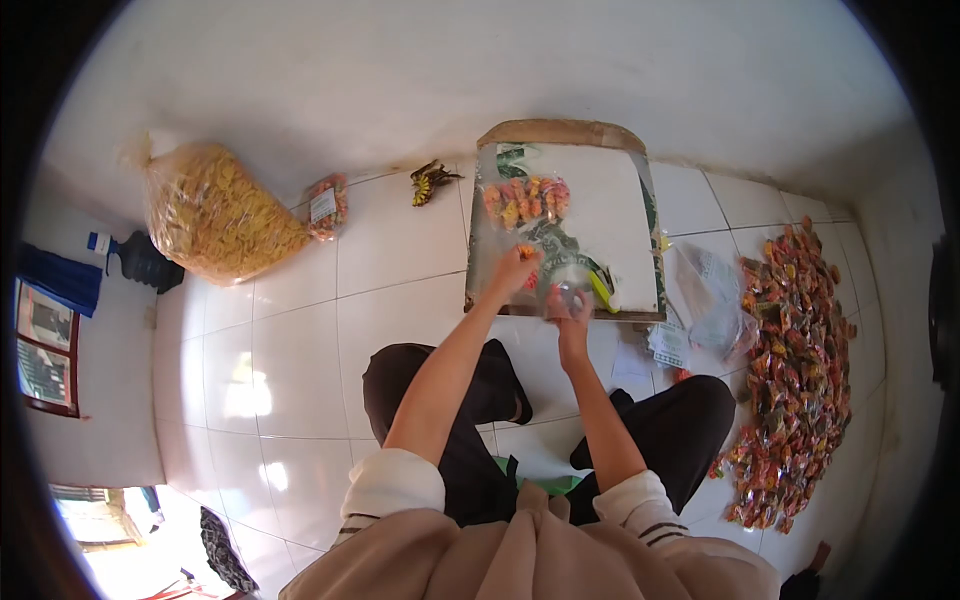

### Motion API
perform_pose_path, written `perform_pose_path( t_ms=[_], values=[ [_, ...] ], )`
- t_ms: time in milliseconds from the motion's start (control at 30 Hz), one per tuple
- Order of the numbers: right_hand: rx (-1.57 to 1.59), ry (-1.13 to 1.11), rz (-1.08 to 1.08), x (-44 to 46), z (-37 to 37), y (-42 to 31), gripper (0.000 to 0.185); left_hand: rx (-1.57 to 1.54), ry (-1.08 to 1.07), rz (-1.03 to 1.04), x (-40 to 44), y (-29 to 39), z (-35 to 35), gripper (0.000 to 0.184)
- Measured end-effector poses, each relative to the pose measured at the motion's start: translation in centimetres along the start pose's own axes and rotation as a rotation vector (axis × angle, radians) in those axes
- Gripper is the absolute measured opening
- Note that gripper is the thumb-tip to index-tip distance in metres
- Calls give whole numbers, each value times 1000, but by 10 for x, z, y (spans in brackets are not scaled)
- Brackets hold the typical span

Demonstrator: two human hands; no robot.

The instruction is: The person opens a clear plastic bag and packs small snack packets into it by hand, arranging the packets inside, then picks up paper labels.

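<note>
My left hand (512,270) is closed around a small orange snack packet (527,252) over the front part of a low white board (610,220). Just to its right, my right hand (571,308) grips a clear plastic bag (570,283), whose opening I cannot make out. A yellow-green cutter (602,289) lies on the board beside that hand. Farther back on the board is a clear bag filled with orange snack packets (526,200). My two hands are close together but apart.
Many small snack packets (795,380) cover the floor at right. Clear plastic bags (710,295) and a printed label sheet (668,343) lie beside the board. A big sack of yellow chips (215,215), a labelled snack bag (327,207) and bananas (424,184) are at left.
</note>
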State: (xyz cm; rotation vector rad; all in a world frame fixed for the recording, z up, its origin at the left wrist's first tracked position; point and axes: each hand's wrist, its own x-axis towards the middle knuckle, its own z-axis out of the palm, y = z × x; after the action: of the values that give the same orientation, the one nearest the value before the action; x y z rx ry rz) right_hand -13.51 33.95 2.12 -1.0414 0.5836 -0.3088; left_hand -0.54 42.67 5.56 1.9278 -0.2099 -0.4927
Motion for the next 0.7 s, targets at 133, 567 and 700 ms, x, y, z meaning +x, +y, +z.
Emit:
perform_pose_path(
  t_ms=[133,567,700],
  values=[
    [-40,32,-94,44,14,-6,58,3,-80,-77,-11,14,0,52],
    [-1032,235,-691,112,13,8,48,-178,75,120,-2,-14,18,42],
    [-1039,57,-822,58,-24,-7,47,-338,25,188,-15,23,16,30]
  ],
)
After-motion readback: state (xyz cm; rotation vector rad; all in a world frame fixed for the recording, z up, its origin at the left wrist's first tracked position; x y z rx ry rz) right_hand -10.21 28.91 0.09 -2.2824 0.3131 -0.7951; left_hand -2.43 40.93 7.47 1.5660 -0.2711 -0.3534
